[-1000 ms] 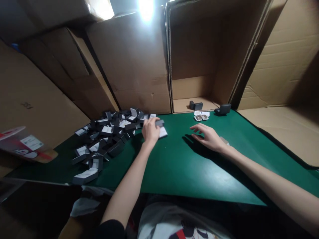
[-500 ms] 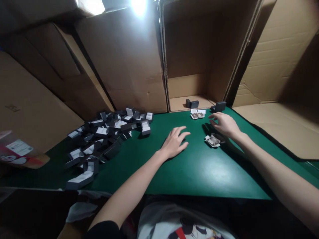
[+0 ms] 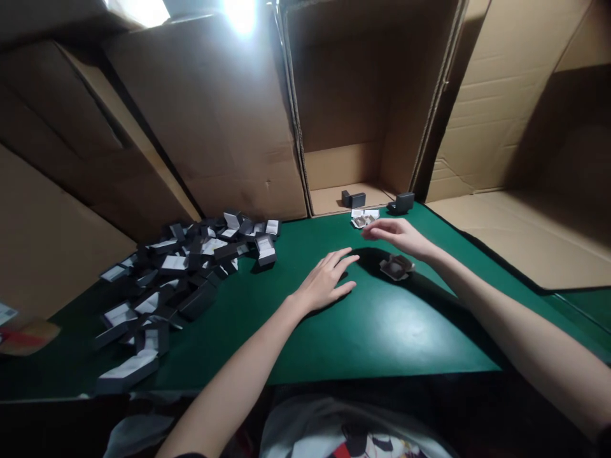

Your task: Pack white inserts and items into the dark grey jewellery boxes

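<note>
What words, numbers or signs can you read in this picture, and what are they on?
No words, numbers or signs can be read.
White paper label on the rounded red-and-tan container: cut off and too blurred.
Colourful print on the white cloth shirt: no readable letters.
Small black boxes with white insides: no readable writing.

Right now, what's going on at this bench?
The person's left hand is open, with nothing in it, on or just over the green table. The right hand is by the white pieces, no object visible in its fingers. A grey piece lies nearer the person. Dark boxes, many open, are heaped on the left.
</note>
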A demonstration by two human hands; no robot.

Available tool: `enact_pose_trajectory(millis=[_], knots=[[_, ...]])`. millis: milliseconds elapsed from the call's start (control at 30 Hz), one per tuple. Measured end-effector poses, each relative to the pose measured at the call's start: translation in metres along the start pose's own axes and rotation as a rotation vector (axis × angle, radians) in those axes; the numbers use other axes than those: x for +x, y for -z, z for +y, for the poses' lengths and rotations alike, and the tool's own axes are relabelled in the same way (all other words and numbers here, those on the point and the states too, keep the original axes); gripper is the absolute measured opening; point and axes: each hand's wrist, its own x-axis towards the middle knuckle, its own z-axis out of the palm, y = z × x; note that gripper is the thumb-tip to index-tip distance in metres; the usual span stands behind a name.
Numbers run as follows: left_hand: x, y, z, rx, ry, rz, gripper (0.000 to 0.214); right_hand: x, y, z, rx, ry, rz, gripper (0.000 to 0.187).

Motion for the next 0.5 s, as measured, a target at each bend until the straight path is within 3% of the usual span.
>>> enact_pose_trajectory(millis=[67, 133, 300, 400, 500], knots=[[0.001, -0.002, 0.007, -0.015, -0.052, -0.023, 0.055, -0.001, 0.017, 0.022, -0.424, 0.092, 0.294, 0.030], [0.003, -0.006, 0.015, -0.025, -0.121, -0.058, 0.057, -0.001, 0.034, 0.052, -0.679, 0.124, 0.436, 0.031], [0.008, -0.021, 0.030, 0.015, -0.264, -0.111, 0.058, 0.010, 0.055, 0.110, -0.666, -0.187, 0.731, 0.061], [0.016, -0.028, 0.033, 0.088, -0.332, -0.105, 0.053, 0.027, 0.055, 0.116, -0.645, -0.174, 0.761, 0.076], [0.031, -0.034, 0.027, 0.140, -0.366, -0.076, 0.053, 0.043, 0.055, 0.113, -0.673, -0.205, 0.638, 0.084]])
